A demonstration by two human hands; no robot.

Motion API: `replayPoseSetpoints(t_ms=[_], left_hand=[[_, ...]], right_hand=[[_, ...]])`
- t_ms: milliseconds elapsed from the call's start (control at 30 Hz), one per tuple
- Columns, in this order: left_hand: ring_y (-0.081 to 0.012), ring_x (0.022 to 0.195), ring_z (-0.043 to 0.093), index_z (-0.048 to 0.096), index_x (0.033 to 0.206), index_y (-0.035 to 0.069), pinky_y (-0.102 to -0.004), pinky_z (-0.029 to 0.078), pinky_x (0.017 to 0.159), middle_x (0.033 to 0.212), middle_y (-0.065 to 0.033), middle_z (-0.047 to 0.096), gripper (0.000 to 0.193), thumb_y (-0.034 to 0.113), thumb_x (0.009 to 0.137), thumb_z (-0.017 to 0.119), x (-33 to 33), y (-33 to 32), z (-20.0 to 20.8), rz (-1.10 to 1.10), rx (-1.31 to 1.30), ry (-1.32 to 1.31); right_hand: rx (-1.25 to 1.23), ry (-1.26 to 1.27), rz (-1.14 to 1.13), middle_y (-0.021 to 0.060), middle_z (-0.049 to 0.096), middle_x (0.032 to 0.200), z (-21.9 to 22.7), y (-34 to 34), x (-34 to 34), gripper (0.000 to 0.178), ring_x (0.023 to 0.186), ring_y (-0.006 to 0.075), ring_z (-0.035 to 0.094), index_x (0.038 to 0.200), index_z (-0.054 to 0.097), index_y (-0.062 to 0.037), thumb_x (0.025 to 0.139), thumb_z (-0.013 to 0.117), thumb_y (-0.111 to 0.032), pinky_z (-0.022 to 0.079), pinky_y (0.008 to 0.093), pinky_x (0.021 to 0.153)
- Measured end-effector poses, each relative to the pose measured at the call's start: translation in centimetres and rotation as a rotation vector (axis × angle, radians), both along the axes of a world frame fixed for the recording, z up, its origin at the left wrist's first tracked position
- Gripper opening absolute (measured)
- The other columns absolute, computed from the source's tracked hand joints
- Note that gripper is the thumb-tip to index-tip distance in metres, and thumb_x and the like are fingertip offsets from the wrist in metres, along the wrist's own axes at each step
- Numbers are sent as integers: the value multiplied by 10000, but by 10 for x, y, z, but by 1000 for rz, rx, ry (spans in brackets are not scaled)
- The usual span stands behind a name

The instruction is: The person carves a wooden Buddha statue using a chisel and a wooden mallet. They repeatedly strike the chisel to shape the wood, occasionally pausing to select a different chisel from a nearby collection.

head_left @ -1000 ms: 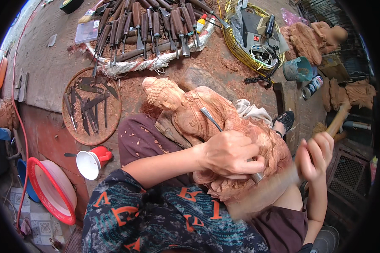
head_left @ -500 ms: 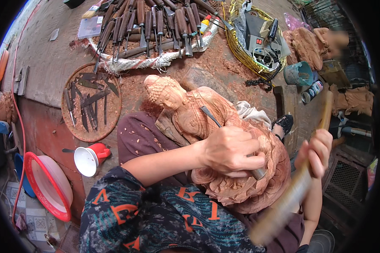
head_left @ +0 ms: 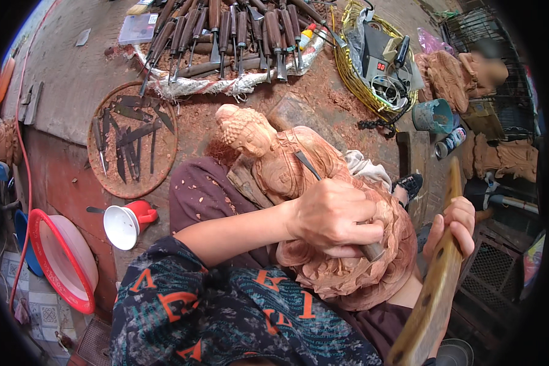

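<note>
A carved wooden Buddha statue lies tilted across my lap, its head toward the upper left and its carved base toward me. My left hand is closed round a chisel above the statue's lower body. The chisel's blade points up and left over the torso, and its handle end sticks out below my fingers. At the right, my right hand grips a long, flat wooden mallet with dark holes along it. The mallet is apart from the chisel handle.
Many wooden-handled chisels lie at the far side. A round tray of blades is at left, near a red-and-white mug and a pink basin. A yellow wire basket holds a control box. More carvings stand right.
The mallet was blurred with motion and lay nearer the statue's base; now it is sharp and a little further right. My left hand keeps its hold on the chisel in nearly the same place.
</note>
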State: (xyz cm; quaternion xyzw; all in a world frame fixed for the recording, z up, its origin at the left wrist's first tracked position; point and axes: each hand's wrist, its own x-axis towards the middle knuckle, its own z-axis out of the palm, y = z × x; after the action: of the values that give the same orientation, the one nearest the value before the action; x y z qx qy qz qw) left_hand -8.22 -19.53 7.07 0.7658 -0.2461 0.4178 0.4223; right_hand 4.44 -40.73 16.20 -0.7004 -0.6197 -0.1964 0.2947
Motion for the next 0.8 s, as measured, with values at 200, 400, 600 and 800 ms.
replayPoseSetpoints(t_ms=[200,400,600,800], left_hand=[[-152,521,490,572,823,126,-303,357,448,664,6,430,332,377,624,662,0,4,-3,-13,-3,5],[-152,531,494,569,829,124,-303,366,454,673,5,434,349,375,614,680,3,3,-1,-12,-65,-9],[-171,587,554,531,781,156,-342,420,482,709,-2,484,319,379,649,717,-2,6,1,4,-35,34],[-158,559,512,559,835,136,-313,389,472,697,0,452,343,367,621,695,1,3,-4,-2,-68,-12]], right_hand=[[-259,-62,-177,149,564,904,13,-2,-12,342,798,301,546,1060,448,-42,810,626,110,469,474,761],[-227,-200,-177,129,545,818,7,15,-8,357,785,294,548,1023,525,-41,736,689,93,463,453,699],[64,4,-21,119,545,817,4,29,-17,354,730,300,540,1011,514,-42,730,684,93,452,451,695],[82,86,-91,131,542,837,0,20,-21,353,771,289,535,1022,491,-42,748,678,77,459,440,697]])
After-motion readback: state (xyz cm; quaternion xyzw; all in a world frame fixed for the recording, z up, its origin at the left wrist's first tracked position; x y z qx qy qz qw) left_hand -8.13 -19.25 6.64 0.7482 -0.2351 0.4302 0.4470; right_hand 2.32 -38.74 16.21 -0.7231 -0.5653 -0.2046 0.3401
